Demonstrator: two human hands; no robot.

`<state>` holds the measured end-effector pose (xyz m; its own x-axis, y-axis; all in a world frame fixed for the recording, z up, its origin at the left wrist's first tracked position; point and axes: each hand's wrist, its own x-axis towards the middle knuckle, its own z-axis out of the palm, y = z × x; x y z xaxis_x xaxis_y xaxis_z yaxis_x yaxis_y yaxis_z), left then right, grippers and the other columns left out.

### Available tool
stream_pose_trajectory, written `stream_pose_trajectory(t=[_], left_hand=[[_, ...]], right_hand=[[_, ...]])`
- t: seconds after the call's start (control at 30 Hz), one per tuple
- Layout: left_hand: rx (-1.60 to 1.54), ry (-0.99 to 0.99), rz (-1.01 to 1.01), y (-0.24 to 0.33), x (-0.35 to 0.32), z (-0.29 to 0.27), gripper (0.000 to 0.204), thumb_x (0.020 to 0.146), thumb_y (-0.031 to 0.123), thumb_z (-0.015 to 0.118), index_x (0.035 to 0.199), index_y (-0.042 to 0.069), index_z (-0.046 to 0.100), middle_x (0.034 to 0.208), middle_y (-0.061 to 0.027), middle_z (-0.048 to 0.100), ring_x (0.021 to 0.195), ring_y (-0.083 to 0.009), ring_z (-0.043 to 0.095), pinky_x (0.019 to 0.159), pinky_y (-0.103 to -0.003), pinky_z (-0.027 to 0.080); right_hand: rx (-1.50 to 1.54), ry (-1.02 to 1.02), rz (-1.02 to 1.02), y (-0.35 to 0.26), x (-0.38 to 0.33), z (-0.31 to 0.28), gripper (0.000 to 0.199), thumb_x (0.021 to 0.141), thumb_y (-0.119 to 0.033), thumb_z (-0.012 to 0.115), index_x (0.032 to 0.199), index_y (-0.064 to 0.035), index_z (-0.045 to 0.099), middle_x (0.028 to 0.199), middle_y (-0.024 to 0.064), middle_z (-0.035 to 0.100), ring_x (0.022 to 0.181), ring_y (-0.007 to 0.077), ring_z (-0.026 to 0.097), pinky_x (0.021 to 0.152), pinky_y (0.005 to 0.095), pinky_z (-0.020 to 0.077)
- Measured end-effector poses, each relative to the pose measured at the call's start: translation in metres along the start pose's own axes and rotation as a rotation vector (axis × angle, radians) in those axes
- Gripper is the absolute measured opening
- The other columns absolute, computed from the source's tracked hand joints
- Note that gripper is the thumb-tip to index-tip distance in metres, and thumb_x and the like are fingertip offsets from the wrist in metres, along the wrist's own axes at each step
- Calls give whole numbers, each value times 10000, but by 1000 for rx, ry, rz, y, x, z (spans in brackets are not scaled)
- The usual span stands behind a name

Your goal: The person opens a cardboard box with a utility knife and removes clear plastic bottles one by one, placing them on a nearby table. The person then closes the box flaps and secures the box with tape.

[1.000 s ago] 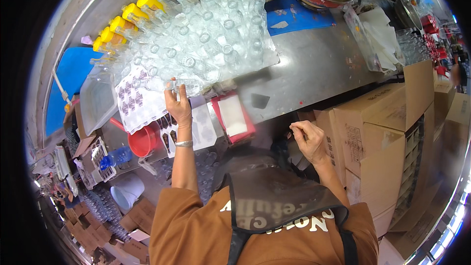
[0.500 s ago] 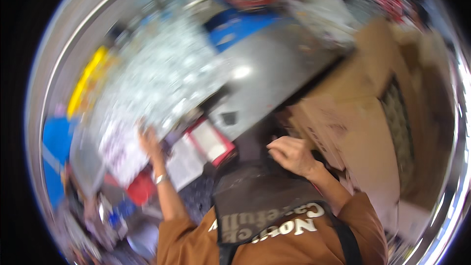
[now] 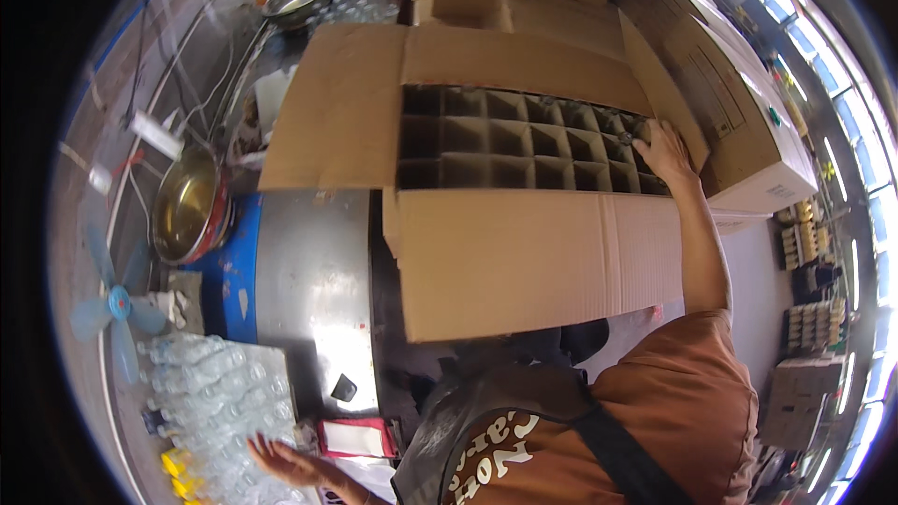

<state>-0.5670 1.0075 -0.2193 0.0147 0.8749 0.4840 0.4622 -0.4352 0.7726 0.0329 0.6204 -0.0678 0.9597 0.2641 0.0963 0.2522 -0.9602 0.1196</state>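
Head view: the right hand [image 3: 666, 151] reaches to two o'clock, its grip pinched on a small dark bottle [image 3: 625, 138] over a cell of the open divided carton [image 3: 524, 145], flaps folded out for access. The left hand [image 3: 281, 460], fingers spread and empty, rests on the clear bottles [image 3: 210, 383] at seven o'clock. Earlier, the view faced the bottles on the surface; now it faces the carton.

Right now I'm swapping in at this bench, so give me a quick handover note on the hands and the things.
Left hand: open, spread over the clear bottles at the bench's near-left corner.
Right hand: at the far-right cells of the open divided carton, fingertips on a small dark object; the grip itself is unclear.
Done: carton flaps open, visible cells look empty.
Left: bottles remain on the bench.
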Motion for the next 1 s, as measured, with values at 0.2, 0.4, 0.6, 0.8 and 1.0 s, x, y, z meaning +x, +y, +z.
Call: stream_pose_trajectory(t=[0.2, 0.4, 0.6, 0.8, 1.0], left_hand=[[-269, -679, 581, 212, 49, 201, 310, 913, 90, 629, 1193, -40, 599, 1162, -191, 650, 1045, -343, 636, 914, -389, 496], [112, -1047, 783, 285, 52, 384, 499, 894, 266, 681, 1272, -33, 554, 1326, -222, 557, 1202, -399, 539, 1009, -428, 446], [70, -778, 942, 312, 68, 476, 727, 883, 309, 693, 1448, -12, 367, 1464, -289, 389, 1345, -419, 397, 1088, -435, 380], [-168, -563, 912, 352, 79, 527, 757, 848, 253, 734, 1469, 33, 360, 1514, -256, 329, 1377, -407, 353, 1123, -443, 330], [-134, -533, 1074, 376, 119, 589, 762, 875, 362, 696, 1487, 65, 353, 1552, -191, 310, 1436, -361, 283, 1155, -456, 278]], right_hand=[[222, -34, -137, 68, 47, 60, 467, 922, -232, 589, 1305, 30, 535, 1296, 244, 560, 1247, 388, 499, 1050, 446, 398], [320, 20, -198, 67, 95, 46, 430, 945, -190, 540, 1315, 29, 537, 1321, 232, 558, 1266, 361, 500, 1064, 407, 393], [477, 277, -221, 77, 137, 38, 521, 946, -295, 568, 1360, 15, 501, 1380, 219, 517, 1283, 356, 488, 1084, 408, 378], [421, 429, -145, 41, 204, 42, 562, 939, -405, 570, 1428, -146, 473, 1488, 216, 397, 1354, 397, 397, 1102, 464, 358], [185, 489, -131, 7, 258, 55, 627, 933, -470, 561, 1459, -158, 427, 1535, 196, 329, 1401, 379, 333, 1140, 478, 309]])
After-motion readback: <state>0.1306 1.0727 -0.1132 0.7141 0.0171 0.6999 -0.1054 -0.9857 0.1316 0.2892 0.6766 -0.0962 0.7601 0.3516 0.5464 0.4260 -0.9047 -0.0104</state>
